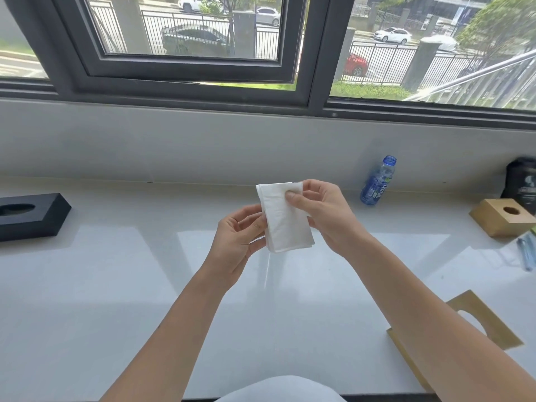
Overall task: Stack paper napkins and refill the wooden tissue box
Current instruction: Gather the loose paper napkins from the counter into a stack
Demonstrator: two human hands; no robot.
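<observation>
A small stack of white paper napkins (285, 220) hangs upright above the middle of the counter, held between both hands. My right hand (324, 216) pinches its top right corner with thumb and fingers. My left hand (239, 240) grips its lower left edge from behind. A flat wooden tissue box (490, 323) with an oval slot lies at the near right, partly hidden under my right forearm. A smaller square wooden tissue box (503, 217) with a round hole stands at the far right.
A black tissue box (32, 216) sits at the far left. An uncapped blue plastic bottle (377, 181) stands against the back wall, a dark container (522, 181) beside the small box. Clear plastic items (526, 253) lie at the right edge. The white counter (116, 285) meets a window wall.
</observation>
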